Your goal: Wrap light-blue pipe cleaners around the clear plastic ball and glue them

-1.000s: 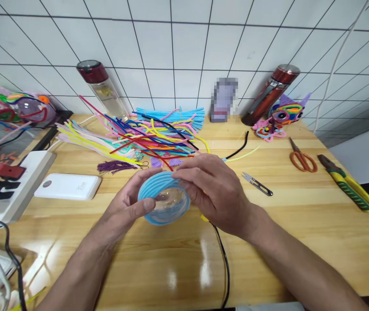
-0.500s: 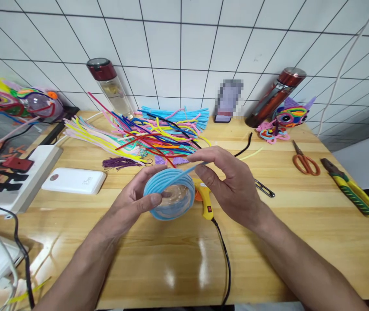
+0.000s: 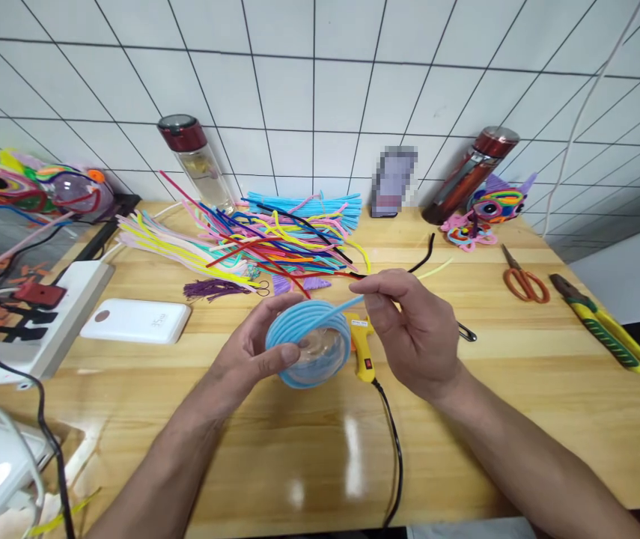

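My left hand [image 3: 260, 344] grips a clear, rounded plastic piece [image 3: 325, 348] by its left side, thumb over the near rim. Several turns of light blue pipe cleaner [image 3: 300, 323] are wound around that piece. The loose end of the pipe cleaner runs up to the right, pinched between the thumb and forefinger of my right hand [image 3: 412, 329]. Just beyond the wrapped piece, on the table, lies a yellow glue gun [image 3: 363, 359], its nozzle end partly hidden. A small metal clip-like piece [image 3: 467, 332] shows partly behind my right hand.
Loose coloured pipe cleaners [image 3: 275, 239] lie in a heap at the back. Orange-handled scissors [image 3: 525, 283] and pliers [image 3: 600, 329] are on the right. A white power bank [image 3: 135, 320] and a power strip [image 3: 69, 322] lie left. Two bottles lean near the wall, one a red flask [image 3: 474, 172].
The wrapped piece and both hands have shifted slightly right in view. My right hand's fingers have curled in more around the pipe cleaner's end.
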The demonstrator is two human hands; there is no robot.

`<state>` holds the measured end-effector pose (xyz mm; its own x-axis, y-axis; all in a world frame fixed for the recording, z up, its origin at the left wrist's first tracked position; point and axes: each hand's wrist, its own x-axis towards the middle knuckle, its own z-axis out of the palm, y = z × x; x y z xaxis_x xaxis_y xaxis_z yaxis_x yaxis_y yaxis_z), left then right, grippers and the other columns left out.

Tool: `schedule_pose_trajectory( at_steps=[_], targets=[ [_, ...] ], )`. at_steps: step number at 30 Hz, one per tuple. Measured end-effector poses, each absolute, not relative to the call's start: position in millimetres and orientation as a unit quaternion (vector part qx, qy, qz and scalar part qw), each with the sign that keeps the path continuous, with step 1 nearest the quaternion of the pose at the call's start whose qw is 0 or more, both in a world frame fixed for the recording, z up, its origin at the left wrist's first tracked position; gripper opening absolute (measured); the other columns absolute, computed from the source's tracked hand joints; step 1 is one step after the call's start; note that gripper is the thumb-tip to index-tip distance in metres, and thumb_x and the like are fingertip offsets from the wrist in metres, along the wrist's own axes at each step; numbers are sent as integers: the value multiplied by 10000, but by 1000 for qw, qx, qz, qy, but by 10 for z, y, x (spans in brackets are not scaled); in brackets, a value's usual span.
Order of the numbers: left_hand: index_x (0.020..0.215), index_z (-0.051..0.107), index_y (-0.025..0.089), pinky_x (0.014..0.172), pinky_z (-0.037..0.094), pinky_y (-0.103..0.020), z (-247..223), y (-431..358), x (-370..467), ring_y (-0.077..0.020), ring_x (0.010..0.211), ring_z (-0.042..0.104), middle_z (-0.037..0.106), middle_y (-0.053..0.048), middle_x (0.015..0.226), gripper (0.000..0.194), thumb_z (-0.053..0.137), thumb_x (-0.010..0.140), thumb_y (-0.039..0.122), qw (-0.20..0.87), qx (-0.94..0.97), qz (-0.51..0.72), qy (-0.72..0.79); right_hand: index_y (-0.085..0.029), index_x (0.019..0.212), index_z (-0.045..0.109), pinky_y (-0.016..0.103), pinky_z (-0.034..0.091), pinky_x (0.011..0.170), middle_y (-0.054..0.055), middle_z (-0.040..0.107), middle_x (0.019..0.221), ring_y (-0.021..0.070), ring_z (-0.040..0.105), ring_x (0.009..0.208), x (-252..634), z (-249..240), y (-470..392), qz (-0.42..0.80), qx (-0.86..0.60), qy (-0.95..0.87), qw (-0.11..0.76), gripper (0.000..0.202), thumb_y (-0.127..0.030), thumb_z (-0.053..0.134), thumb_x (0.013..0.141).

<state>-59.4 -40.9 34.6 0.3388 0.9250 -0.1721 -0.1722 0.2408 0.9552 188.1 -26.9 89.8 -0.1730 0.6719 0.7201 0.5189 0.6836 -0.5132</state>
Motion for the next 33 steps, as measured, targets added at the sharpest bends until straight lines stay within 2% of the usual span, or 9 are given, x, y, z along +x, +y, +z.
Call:
schedule_pose_trajectory(
  at_steps=[4,6,8,12,14,18,21,27,33],
  targets=[
    [1453,686,307,1045,607,-406,288,-393,-571,-310,1207,715,751,-91,1380,721,933,812,528,677,466,405,399,-266,1107,785,329,588,706,-10,797,832,155,707,673,1906,875,-216,68,-359,-766,529,97,-228,714,1052],
    [1440,697,300,1035,607,-404,272,-384,-567,-307,1194,717,754,-91,1364,722,941,801,529,678,466,406,398,-262,1106,784,339,570,707,-16,774,791,153,681,653,1919,871,-192,58,-335,-769,542,80,-244,735,1046],
    [1440,698,290,1035,605,-408,275,-379,-571,-316,1205,716,749,-99,1382,736,944,793,538,676,464,411,400,-262,1133,786,366,575,751,1,782,821,179,715,725,1933,873,-173,40,-318,-775,544,99,-277,724,1057],
    [1437,692,292,1053,603,-419,300,-381,-597,-332,1273,701,717,-104,1468,752,947,780,555,669,456,430,399,-280,1269,771,461,601,965,76,836,1138,257,783,1067,1952,888,-163,6,-306,-803,511,219,-324,663,1084],
    [1436,686,292,1056,607,-432,300,-378,-604,-337,1282,700,718,-107,1467,758,951,775,550,669,456,434,394,-294,1309,755,484,593,1029,82,832,1218,268,778,1147,1947,897,-171,-4,-301,-814,497,244,-331,647,1092],
    [1413,700,280,1067,601,-417,270,-345,-598,-314,1278,689,730,-100,1417,743,959,768,539,654,472,450,383,-283,1311,736,473,593,1038,87,836,1223,259,777,1169,1908,901,-191,-15,-290,-821,491,232,-322,634,1105],
    [1384,722,275,1013,627,-383,257,-314,-586,-282,1252,681,723,-88,1390,691,953,782,524,649,467,468,376,-261,1313,728,464,584,1037,93,836,1213,256,772,1178,1881,886,-190,-17,-278,-831,482,232,-310,631,1108],
    [1366,725,243,975,639,-402,268,-294,-587,-308,1206,715,750,-107,1361,710,958,750,507,642,462,489,368,-258,1294,734,477,560,1042,97,838,1243,267,769,1192,1918,865,-132,-9,-282,-845,454,224,-317,614,1115],
    [1339,762,249,1092,585,-430,284,-274,-588,-333,1272,714,768,-95,1388,707,979,719,512,631,487,482,364,-259,1280,747,482,552,1028,107,833,1263,279,760,1192,1956,862,-64,-4,-279,-850,447,209,-287,650,1097]
  ],
)
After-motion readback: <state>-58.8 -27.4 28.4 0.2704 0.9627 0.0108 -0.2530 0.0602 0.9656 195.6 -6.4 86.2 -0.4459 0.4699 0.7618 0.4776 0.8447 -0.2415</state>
